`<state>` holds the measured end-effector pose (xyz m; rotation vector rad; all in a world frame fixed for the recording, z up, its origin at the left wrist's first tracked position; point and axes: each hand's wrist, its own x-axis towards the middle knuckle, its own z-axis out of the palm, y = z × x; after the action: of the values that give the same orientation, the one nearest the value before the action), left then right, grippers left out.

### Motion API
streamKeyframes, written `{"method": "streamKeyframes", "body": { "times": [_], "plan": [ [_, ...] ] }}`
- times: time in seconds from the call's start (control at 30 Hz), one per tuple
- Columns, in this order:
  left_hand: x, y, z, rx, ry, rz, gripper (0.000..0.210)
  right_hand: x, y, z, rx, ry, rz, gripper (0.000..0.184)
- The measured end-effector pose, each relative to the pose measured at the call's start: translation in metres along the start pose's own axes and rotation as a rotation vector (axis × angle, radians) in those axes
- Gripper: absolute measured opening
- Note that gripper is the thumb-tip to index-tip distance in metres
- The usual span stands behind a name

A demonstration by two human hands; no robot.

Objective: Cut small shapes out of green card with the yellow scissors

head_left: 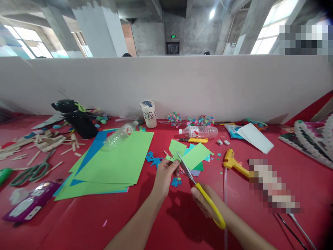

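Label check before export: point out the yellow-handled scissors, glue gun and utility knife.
Yellow-handled scissors [204, 192]: head view, on the yellow handle, near the blades.
Glue gun [237, 166]: head view, on its yellow body, where the grip starts.
Utility knife [198, 140]: head view, on the yellow handle.

Glare from side windows, soft shadows on red table, blurry warped edges.

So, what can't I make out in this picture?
All in the head view:
Right hand: its exact grip, partly hidden by the scissors.
Lower paper sheets: mostly covered by the top green sheet.
Cup: its lettering is too small and blurred to read.
Glue gun: whatever lies at its rear is masked by pixel blocks.
Green object: cut off by the left edge.
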<state>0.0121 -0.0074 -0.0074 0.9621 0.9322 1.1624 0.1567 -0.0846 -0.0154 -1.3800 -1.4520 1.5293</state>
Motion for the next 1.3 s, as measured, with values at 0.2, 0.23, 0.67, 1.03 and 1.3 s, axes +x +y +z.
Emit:
{"method": "streamKeyframes", "body": {
  "times": [0.2,0.23,0.67,1.03,1.3],
  "plan": [
    [-0.0004,0.0006,0.0,-0.003,0.005,-0.008,0.018,0.0029,0.0054,-0.0009,-0.035,0.015,0.033,0.047],
    [-0.0003,0.0004,0.0,-0.007,0.0,-0.004,0.018,0.003,0.0054,-0.0012,-0.036,0.013,0.032,0.047],
    [-0.0005,0.0001,-0.0009,-0.003,-0.008,0.019,0.018,0.0042,0.0051,-0.0027,-0.068,0.023,0.041,0.049],
    [0.0002,0.0007,-0.0024,0.002,-0.017,0.026,0.017,0.0056,0.0085,-0.003,-0.089,0.032,0.057,0.049],
    [0.0006,0.0002,-0.0027,0.0,0.007,0.032,0.018,0.0049,0.0102,-0.0031,-0.104,0.037,0.055,0.049]
  ]
}}
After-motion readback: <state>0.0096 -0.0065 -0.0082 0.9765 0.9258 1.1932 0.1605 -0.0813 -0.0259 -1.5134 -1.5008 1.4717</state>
